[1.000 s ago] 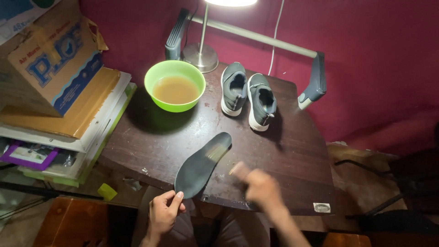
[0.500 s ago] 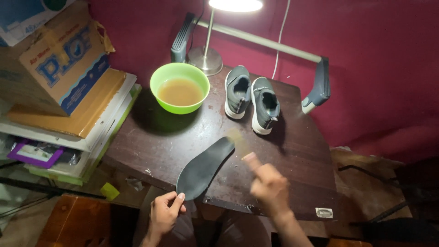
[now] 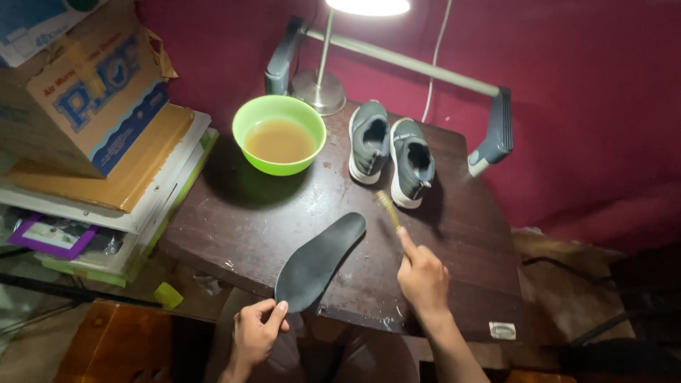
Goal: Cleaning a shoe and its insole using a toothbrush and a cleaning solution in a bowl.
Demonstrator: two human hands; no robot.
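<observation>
the left hand (image 3: 255,330) pinches the black insole (image 3: 319,260) at its heel. the right hand (image 3: 423,278) grips a small brush (image 3: 387,206) just past the insole's toe, near the grey shoes (image 3: 390,151).

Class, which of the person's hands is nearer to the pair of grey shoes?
Right. The right hand, holding a small brush, is just below the grey shoes; the left hand grips the black insole at the table's near edge.

green bowl (image 3: 279,113), grey shoes (image 3: 389,150), desk lamp (image 3: 320,89), cardboard box (image 3: 85,99)

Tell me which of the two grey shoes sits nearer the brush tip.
The right-hand shoe: the brush held by the right hand ends just below its toe; the other shoe stands farther left.
</observation>
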